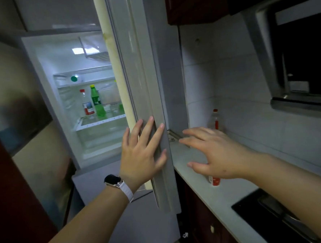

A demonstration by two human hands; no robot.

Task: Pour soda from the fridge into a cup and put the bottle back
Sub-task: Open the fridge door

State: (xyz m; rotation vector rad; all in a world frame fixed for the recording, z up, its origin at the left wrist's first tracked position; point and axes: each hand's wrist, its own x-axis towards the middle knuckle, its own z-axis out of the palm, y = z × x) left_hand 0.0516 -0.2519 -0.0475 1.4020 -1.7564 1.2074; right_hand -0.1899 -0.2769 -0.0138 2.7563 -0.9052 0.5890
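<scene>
Standing open, fridge door (145, 96) meets a pale counter (213, 193) under white tiles (228, 76).

The soda bottle (97, 101) is green with a yellow cap. The other bottle (87, 103) is clear with a red cap. The watch strap (127, 193) is white.

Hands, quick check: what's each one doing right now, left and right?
Left hand: open, fingers straight against the fridge door edge.
Right hand: open, fingers spread, holding nothing.
</scene>
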